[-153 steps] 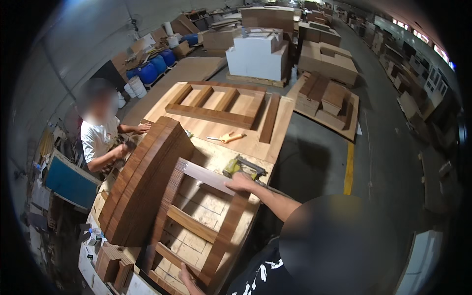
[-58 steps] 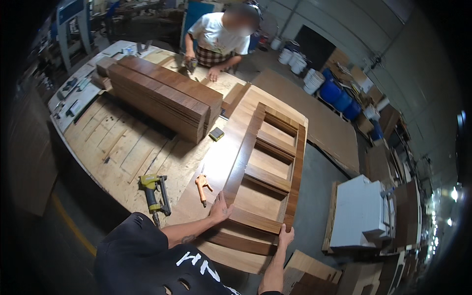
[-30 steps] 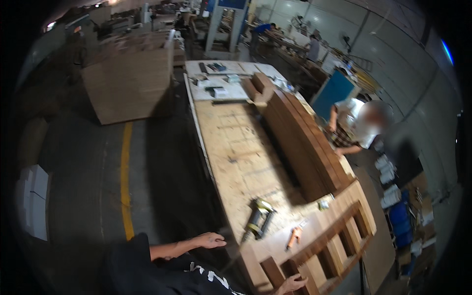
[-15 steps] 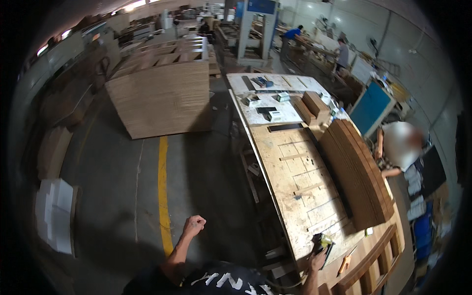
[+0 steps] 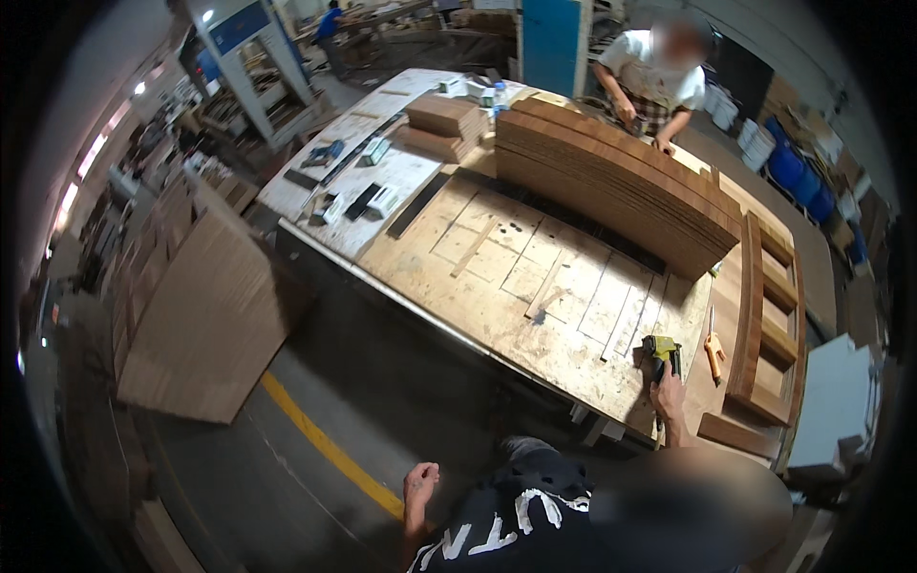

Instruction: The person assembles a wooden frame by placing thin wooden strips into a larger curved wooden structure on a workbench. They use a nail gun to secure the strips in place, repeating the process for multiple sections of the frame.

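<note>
My right hand (image 5: 669, 392) is closed round the grip of a yellow-and-black nail gun (image 5: 661, 350) at the near right of the worktable. The nail gun is over the board, and I cannot tell whether it touches it. To its right lies an orange-handled tool (image 5: 714, 360) with a thin shaft. A slatted wooden frame (image 5: 752, 315) rests beyond that. Away from the table, my left hand (image 5: 418, 485) hangs over the floor with its fingers curled and nothing visible in them. A row of brown wooden panels (image 5: 611, 186) stands on edge across the table.
Stacked wood blocks (image 5: 444, 126), small boxes (image 5: 384, 201) and a blue tool (image 5: 326, 153) sit on the table's far left. Across the table a person (image 5: 659, 81) in a white top works. A large wooden cabinet body (image 5: 210, 320) stands on the floor at left.
My view has swung to the right, so the table now spans the middle. The nail gun stays in my right hand; my left hand is still curled beside me.
</note>
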The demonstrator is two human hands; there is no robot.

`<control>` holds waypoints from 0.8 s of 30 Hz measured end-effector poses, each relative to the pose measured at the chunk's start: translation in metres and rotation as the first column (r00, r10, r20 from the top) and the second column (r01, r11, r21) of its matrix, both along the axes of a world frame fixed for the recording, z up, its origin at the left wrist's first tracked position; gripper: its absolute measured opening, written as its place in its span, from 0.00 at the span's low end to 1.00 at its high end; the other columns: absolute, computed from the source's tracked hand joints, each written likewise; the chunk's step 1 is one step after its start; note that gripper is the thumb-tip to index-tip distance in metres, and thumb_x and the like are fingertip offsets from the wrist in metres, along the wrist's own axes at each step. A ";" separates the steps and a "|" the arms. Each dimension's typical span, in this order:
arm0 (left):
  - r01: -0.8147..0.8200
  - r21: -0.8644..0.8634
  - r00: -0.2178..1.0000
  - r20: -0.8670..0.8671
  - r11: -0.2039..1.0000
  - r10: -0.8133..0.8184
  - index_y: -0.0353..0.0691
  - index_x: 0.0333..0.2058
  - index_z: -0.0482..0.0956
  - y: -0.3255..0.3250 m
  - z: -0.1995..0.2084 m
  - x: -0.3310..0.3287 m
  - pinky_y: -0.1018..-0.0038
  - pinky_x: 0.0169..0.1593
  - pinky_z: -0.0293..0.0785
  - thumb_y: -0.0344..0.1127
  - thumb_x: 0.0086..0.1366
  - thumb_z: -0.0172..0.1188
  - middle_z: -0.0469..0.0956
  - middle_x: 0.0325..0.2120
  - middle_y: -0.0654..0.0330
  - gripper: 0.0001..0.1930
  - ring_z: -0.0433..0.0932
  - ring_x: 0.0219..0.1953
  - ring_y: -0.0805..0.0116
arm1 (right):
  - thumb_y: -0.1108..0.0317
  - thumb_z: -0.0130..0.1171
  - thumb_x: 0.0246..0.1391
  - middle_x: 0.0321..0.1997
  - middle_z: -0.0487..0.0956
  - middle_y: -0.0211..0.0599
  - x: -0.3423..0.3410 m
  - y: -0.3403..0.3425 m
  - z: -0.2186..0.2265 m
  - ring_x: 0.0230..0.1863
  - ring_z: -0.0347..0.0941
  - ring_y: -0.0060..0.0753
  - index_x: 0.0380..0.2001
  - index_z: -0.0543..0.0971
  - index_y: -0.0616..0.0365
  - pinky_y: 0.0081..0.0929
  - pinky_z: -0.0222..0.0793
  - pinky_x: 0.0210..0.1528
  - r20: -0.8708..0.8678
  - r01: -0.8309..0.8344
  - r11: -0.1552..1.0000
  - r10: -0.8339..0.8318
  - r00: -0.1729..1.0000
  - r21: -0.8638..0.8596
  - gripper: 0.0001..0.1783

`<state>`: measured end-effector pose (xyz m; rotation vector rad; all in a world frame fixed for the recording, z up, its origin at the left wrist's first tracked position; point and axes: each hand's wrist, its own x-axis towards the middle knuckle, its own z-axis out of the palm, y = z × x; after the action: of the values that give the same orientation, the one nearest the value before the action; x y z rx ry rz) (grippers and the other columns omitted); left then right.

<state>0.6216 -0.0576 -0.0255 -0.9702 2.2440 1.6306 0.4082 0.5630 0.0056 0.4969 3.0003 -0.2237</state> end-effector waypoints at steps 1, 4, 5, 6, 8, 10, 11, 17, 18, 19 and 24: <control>0.002 -0.005 1.000 -0.014 1.000 -0.002 0.33 0.42 0.83 -0.011 -0.003 -0.011 0.75 0.36 0.80 0.37 0.70 0.65 0.83 0.29 0.57 0.11 0.82 0.29 0.72 | 0.62 0.68 0.51 0.40 0.79 0.57 -0.004 -0.004 0.000 0.41 0.79 0.62 0.72 0.58 0.56 0.57 0.75 0.42 0.028 0.018 1.000 -0.019 0.999 0.007 0.48; -0.010 -0.043 1.000 -0.012 0.999 0.009 0.33 0.43 0.83 -0.052 -0.014 -0.048 0.75 0.35 0.80 0.37 0.71 0.64 0.83 0.29 0.57 0.11 0.82 0.28 0.72 | 0.62 0.67 0.51 0.43 0.79 0.55 -0.017 -0.023 -0.002 0.44 0.79 0.59 0.72 0.57 0.56 0.56 0.75 0.46 0.127 0.127 0.989 -0.136 0.983 0.075 0.47; -0.021 -0.058 1.000 -0.007 0.998 0.021 0.33 0.44 0.82 -0.065 -0.019 -0.063 0.75 0.34 0.80 0.37 0.71 0.63 0.83 0.29 0.57 0.11 0.82 0.28 0.72 | 0.63 0.64 0.53 0.43 0.80 0.53 -0.023 -0.027 -0.007 0.44 0.80 0.58 0.71 0.60 0.57 0.56 0.74 0.47 0.148 0.175 0.978 -0.191 0.970 0.115 0.44; -0.095 0.021 0.995 -0.013 0.995 0.095 0.34 0.44 0.82 -0.075 -0.019 -0.081 0.75 0.34 0.79 0.38 0.71 0.63 0.82 0.28 0.58 0.12 0.81 0.28 0.72 | 0.64 0.61 0.54 0.43 0.80 0.52 -0.029 -0.031 -0.010 0.45 0.80 0.57 0.70 0.62 0.57 0.56 0.74 0.48 0.167 0.224 0.962 -0.249 0.954 0.156 0.40; -0.228 0.199 0.972 -0.011 0.953 0.235 0.35 0.45 0.82 -0.090 -0.018 -0.122 0.75 0.34 0.77 0.41 0.71 0.64 0.82 0.28 0.60 0.14 0.81 0.28 0.72 | 0.59 0.63 0.53 0.46 0.82 0.48 -0.059 -0.004 -0.020 0.46 0.81 0.55 0.55 0.78 0.60 0.55 0.75 0.49 0.174 0.233 0.967 -0.248 0.953 0.104 0.27; -0.163 0.088 0.986 -0.005 0.983 0.164 0.36 0.47 0.82 -0.094 0.016 -0.160 0.78 0.34 0.76 0.39 0.73 0.61 0.81 0.29 0.61 0.12 0.80 0.28 0.74 | 0.56 0.62 0.56 0.46 0.82 0.54 -0.125 -0.018 0.025 0.49 0.79 0.59 0.45 0.80 0.60 0.59 0.74 0.49 0.358 0.170 0.985 -0.156 0.921 -0.007 0.20; -0.146 0.042 0.989 0.004 0.988 0.146 0.36 0.46 0.82 -0.102 0.020 -0.168 0.77 0.34 0.76 0.40 0.73 0.61 0.82 0.30 0.61 0.13 0.80 0.29 0.74 | 0.55 0.62 0.58 0.48 0.81 0.55 -0.156 -0.041 0.053 0.51 0.77 0.60 0.45 0.80 0.60 0.61 0.73 0.49 0.120 0.129 0.991 -0.132 0.984 0.031 0.20; -0.001 -0.073 0.999 0.048 0.997 0.004 0.36 0.45 0.84 -0.063 0.088 -0.263 0.76 0.37 0.75 0.39 0.72 0.60 0.84 0.31 0.61 0.13 0.80 0.31 0.76 | 0.56 0.70 0.53 0.59 0.74 0.45 -0.369 -0.042 0.162 0.60 0.71 0.50 0.62 0.72 0.54 0.51 0.69 0.56 -0.658 -0.024 0.978 0.158 0.737 0.208 0.35; 0.020 0.034 1.000 -0.008 0.999 -0.020 0.35 0.46 0.84 -0.068 0.082 -0.267 0.75 0.38 0.76 0.38 0.72 0.59 0.84 0.31 0.60 0.13 0.80 0.32 0.74 | 0.56 0.71 0.52 0.60 0.74 0.42 -0.397 -0.038 0.171 0.61 0.71 0.49 0.62 0.72 0.52 0.50 0.69 0.57 -0.667 -0.079 0.983 0.171 0.726 0.166 0.35; -0.007 0.031 1.000 0.014 1.000 0.006 0.36 0.45 0.84 -0.075 0.077 -0.268 0.74 0.38 0.76 0.37 0.71 0.60 0.84 0.31 0.60 0.12 0.81 0.32 0.74 | 0.56 0.71 0.51 0.60 0.74 0.40 -0.422 -0.038 0.176 0.61 0.72 0.48 0.62 0.72 0.50 0.51 0.70 0.57 -0.624 -0.146 0.982 0.191 0.758 0.123 0.35; -0.064 -0.032 0.993 0.092 0.997 0.067 0.38 0.39 0.84 -0.134 0.001 -0.238 0.70 0.36 0.77 0.39 0.69 0.62 0.82 0.28 0.59 0.10 0.81 0.31 0.71 | 0.60 0.67 0.53 0.61 0.74 0.34 -0.505 0.008 0.162 0.62 0.72 0.46 0.63 0.72 0.39 0.57 0.71 0.55 -0.432 -0.237 0.949 0.307 0.848 0.209 0.32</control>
<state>0.3831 -0.1914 -0.0240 -1.1144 2.2020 1.5485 -0.0972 0.5714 0.1671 0.0096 3.5225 -0.1050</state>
